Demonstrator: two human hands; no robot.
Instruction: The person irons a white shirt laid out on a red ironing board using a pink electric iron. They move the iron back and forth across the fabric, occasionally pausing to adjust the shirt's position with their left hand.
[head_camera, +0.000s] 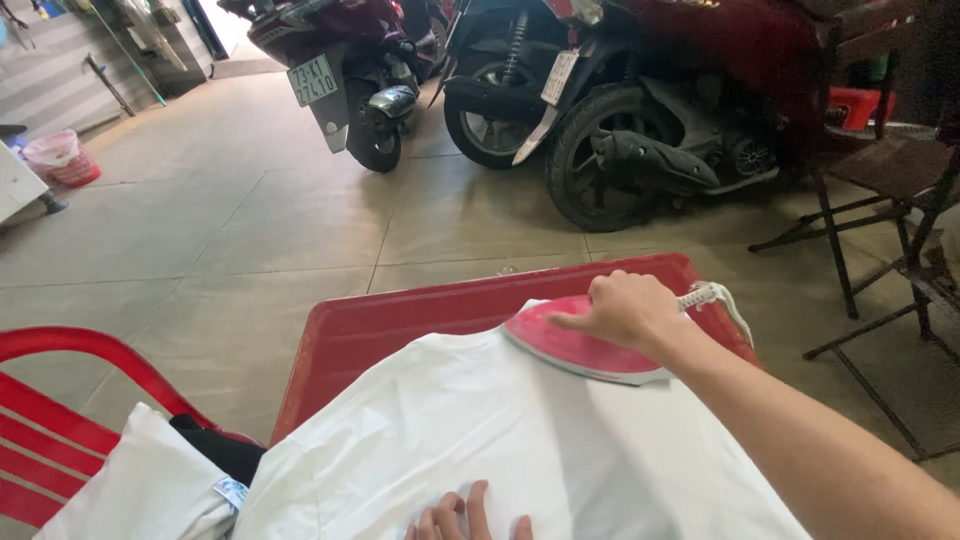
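My right hand (625, 308) grips the handle of a pink and white clothes iron (560, 344), which rests flat on a white garment (500, 440) near its far edge. The garment is spread over a red table (400, 320). My left hand (468, 517) lies flat on the near part of the garment at the bottom of the view, fingers apart. The iron's white cord (718, 298) trails off to the right behind my right hand.
A red plastic chair (60, 400) at the lower left holds folded white and black clothes (160, 480). Parked motorbikes (620, 110) stand on the tiled floor beyond the table. Dark metal chairs (890, 180) are at the right. A pink basket (62, 158) sits far left.
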